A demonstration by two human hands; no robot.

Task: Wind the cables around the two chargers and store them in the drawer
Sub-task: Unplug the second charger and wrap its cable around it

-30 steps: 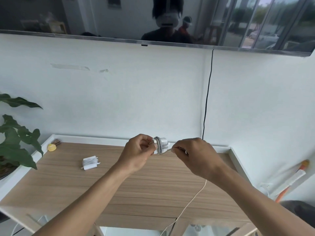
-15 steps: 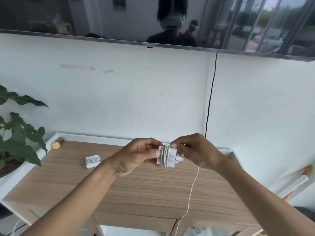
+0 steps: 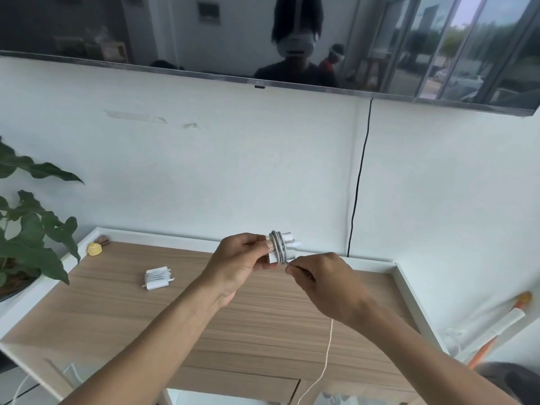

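While my left hand [image 3: 242,258] grips the white square charger [image 3: 279,247] above the wooden surface [image 3: 146,317], my right hand [image 3: 324,283] pinches its thin white cable [image 3: 327,355] (still trailing down): I'd keep each turn taut

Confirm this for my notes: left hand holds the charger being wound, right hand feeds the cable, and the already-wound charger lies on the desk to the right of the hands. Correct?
Not quite. In the head view the already-wound charger lies on the desk to the left of the hands, not the right. The rest stands: the left hand holds the charger being wound, and the right hand feeds the cable.
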